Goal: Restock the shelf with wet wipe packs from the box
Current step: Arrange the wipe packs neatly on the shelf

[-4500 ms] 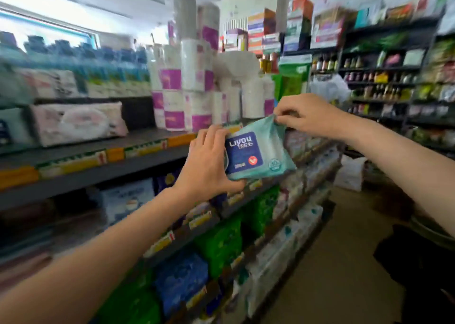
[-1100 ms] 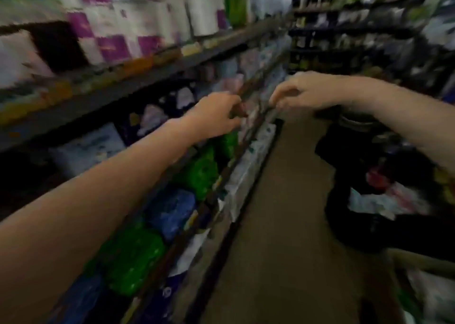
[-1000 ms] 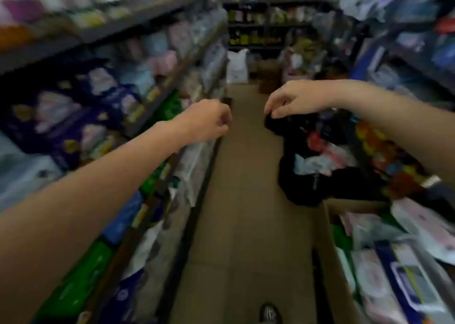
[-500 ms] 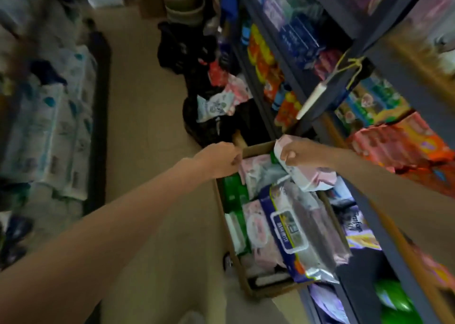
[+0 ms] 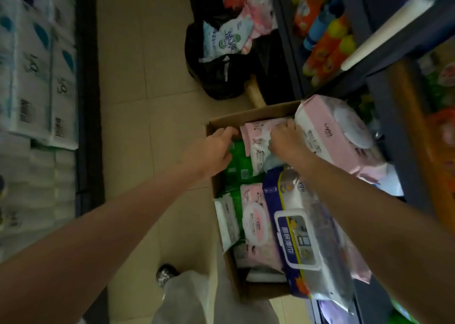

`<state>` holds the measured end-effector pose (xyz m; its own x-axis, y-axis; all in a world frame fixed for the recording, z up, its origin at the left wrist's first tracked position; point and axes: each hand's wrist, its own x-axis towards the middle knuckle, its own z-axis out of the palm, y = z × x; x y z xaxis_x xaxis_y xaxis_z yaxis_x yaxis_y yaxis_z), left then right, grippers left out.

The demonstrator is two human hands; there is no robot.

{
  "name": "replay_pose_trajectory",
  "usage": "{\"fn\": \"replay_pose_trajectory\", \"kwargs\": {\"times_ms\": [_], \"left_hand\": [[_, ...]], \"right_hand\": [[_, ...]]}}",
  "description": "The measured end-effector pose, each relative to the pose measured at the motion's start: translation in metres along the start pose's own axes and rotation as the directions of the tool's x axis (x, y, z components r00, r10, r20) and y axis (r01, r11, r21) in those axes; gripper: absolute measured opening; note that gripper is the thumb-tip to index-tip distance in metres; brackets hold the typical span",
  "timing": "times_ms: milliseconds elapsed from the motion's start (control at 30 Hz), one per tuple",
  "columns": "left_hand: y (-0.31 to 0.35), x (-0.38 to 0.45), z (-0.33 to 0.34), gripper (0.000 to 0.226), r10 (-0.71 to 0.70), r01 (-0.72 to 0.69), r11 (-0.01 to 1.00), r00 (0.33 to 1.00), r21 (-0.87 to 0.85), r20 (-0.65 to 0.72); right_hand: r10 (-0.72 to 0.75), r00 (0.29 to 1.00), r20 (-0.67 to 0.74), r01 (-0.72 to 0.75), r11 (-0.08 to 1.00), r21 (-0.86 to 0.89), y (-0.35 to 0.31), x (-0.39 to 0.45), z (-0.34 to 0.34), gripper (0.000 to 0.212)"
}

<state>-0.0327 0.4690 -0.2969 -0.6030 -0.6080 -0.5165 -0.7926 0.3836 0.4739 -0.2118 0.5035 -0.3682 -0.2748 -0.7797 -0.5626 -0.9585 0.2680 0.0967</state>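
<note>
Both hands dig at the box's (image 5: 248, 116) far edge, right hand (image 5: 286, 140) pinching the pink pack (image 5: 256, 136), left hand (image 5: 216, 148) curled just beside it.

Tiled floor (image 5: 147, 82), cardboard box (image 5: 248, 115), seemingly black bag (image 5: 219, 77)

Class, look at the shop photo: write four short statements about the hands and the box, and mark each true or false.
1. Both hands, left hand and right hand, reach into the cardboard box. True.
2. The box stands on a shelf. False: it stands on the floor.
3. The blue-edged pack lies on top of other packs. True.
4. The box holds only green packs. False: pink ones such as the pink pack are there too.
</note>
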Motion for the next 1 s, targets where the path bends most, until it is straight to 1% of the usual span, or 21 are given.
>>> {"fn": "replay_pose_trajectory", "kwargs": {"times_ms": [67, 133, 200, 267, 333, 433, 467, 533, 567, 633, 700, 767, 800, 867, 900, 933, 1000], "left_hand": [[-0.006, 0.002, 0.005, 0.046, -0.002, 0.001, 1.000, 0.999, -0.030, -0.037], [-0.011, -0.001, 0.009, 0.046, -0.021, 0.019, 0.998, 0.999, -0.052, -0.050], [-0.014, -0.004, 0.009, 0.047, -0.042, 0.038, 0.995, 0.998, -0.087, -0.047], [-0.015, -0.006, 0.005, 0.050, -0.048, 0.044, 0.993, 0.998, -0.114, -0.036], [-0.014, -0.004, 0.001, 0.054, -0.061, 0.059, 0.988, 0.998, -0.146, -0.009], [-0.010, -0.001, -0.002, 0.061, -0.087, 0.091, 0.983, 0.996, -0.160, 0.035], [-0.010, 0.000, -0.004, 0.063, -0.101, 0.106, 0.979, 0.994, -0.173, 0.037], [-0.011, 0.001, -0.008, 0.063, -0.140, 0.142, 0.969, 0.990, -0.204, 0.023], [-0.012, 0.001, -0.010, 0.062, -0.162, 0.162, 0.964, 0.987, -0.209, 0.016], [-0.014, 0.001, -0.012, 0.061, -0.177, 0.172, 0.962, 0.984, -0.213, -0.002], [-0.021, 0.000, -0.014, 0.067, -0.160, 0.149, 0.968, 0.986, -0.200, -0.038], [-0.031, -0.005, -0.020, 0.076, -0.165, 0.143, 0.969, 0.982, -0.201, -0.093], [-0.037, -0.007, -0.026, 0.080, -0.179, 0.153, 0.960, 0.980, -0.235, -0.092], [-0.044, -0.013, -0.039, 0.082, -0.189, 0.176, 0.940, 0.982, -0.293, -0.015], [-0.046, -0.016, -0.045, 0.081, -0.185, 0.186, 0.937, 0.982, -0.296, 0.031], [-0.048, -0.019, -0.049, 0.080, -0.171, 0.185, 0.935, 0.983, -0.304, 0.071], [-0.050, -0.027, -0.052, 0.085, -0.142, 0.184, 0.919, 0.980, -0.350, 0.141]], "right_hand": [[0.017, 1.000, -0.025, -0.017, 1.000, 0.024, -0.007, 0.009, 0.005, 0.030], [0.002, 1.000, 0.009, -0.003, 0.997, 0.082, -0.015, 0.011, 0.004, 0.026], [-0.003, 0.999, 0.040, -0.004, 0.986, 0.165, -0.020, 0.007, 0.000, 0.029], [0.029, 0.996, 0.079, -0.049, 0.963, 0.267, -0.017, 0.000, -0.003, 0.030], [0.042, 0.995, 0.085, -0.069, 0.938, 0.340, -0.011, -0.008, -0.008, 0.026], [0.001, 0.997, 0.074, -0.030, 0.917, 0.397, -0.003, -0.019, -0.020, 0.015], [-0.007, 0.998, 0.060, -0.018, 0.914, 0.406, -0.002, -0.023, -0.025, 0.023], [-0.056, 0.998, 0.012, 0.045, 0.893, 0.448, -0.009, -0.030, -0.035, 0.041], [-0.106, 0.994, -0.036, 0.110, 0.871, 0.479, -0.018, -0.034, -0.041, 0.045], [-0.203, 0.969, -0.138, 0.245, 0.815, 0.524, -0.046, -0.040, -0.059, 0.047], [-0.249, 0.947, -0.202, 0.320, 0.769, 0.554, -0.075, -0.044, -0.076, 0.047], [-0.234, 0.939, -0.251, 0.342, 0.702, 0.625, -0.090, -0.046, -0.084, 0.048], [-0.222, 0.939, -0.263, 0.343, 0.650, 0.678, -0.091, -0.046, -0.085, 0.049], [-0.194, 0.941, -0.278, 0.339, 0.536, 0.773, -0.083, -0.048, -0.085, 0.047], [-0.167, 0.947, -0.274, 0.321, 0.469, 0.823, -0.077, -0.049, -0.087, 0.045], [-0.148, 0.953, -0.265, 0.302, 0.375, 0.876, -0.069, -0.051, -0.092, 0.044], [-0.165, 0.957, -0.239, 0.268, 0.184, 0.946, -0.054, -0.058, -0.110, 0.044]]}}
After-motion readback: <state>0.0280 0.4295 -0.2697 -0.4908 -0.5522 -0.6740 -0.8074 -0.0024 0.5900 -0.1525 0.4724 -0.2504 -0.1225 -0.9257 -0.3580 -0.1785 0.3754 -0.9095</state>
